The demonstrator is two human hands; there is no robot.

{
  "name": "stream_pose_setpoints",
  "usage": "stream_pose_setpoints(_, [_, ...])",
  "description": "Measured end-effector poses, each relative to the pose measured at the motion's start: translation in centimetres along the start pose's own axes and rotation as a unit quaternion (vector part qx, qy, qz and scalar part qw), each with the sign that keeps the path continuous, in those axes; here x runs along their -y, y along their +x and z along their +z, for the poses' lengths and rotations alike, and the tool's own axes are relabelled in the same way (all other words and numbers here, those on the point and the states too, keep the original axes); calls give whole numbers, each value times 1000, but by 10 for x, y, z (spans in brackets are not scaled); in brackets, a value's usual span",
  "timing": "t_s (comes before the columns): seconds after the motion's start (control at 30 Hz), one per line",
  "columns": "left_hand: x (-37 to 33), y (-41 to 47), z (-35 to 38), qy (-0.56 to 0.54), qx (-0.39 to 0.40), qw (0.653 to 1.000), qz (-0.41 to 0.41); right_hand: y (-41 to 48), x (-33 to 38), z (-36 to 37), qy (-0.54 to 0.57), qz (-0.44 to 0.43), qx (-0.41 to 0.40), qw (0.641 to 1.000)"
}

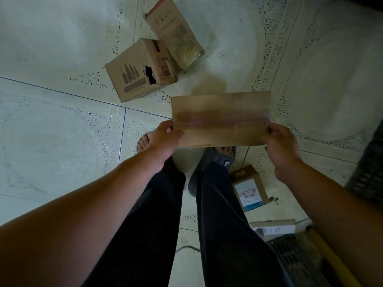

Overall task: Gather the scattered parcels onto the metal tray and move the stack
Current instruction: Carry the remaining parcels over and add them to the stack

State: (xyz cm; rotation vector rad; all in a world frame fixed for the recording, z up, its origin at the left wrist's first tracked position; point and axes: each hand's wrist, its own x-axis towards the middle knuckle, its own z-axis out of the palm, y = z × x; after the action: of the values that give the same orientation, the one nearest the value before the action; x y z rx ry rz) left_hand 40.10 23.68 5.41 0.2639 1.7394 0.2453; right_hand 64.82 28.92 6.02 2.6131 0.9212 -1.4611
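**Parcel held at both edges above the floor**

I see the pale tiled floor point(51, 121) filling the view. Over it, in front of the legs, hangs a flat cardboard parcel point(221, 119). The left hand point(163, 137) pinches its left edge and the right hand point(279, 141) curls round its right edge. Beyond lie a carton with a torn hole point(141, 71) and, just beside it, a long parcel point(174, 32). A small labelled box point(249, 188) lies near the right foot.
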Motion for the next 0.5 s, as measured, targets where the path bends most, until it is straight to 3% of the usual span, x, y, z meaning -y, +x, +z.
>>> stream_pose_setpoints(0.27, [-40, -105, -41, -32, -3, 998, 62, -95, 29, -46, 79, -51, -66, 993])
stream_pose_setpoints(0.5, [-76, -221, -100, -78, -40, 987, 135, -206, 76, -86, 64, -119, -66, 989])
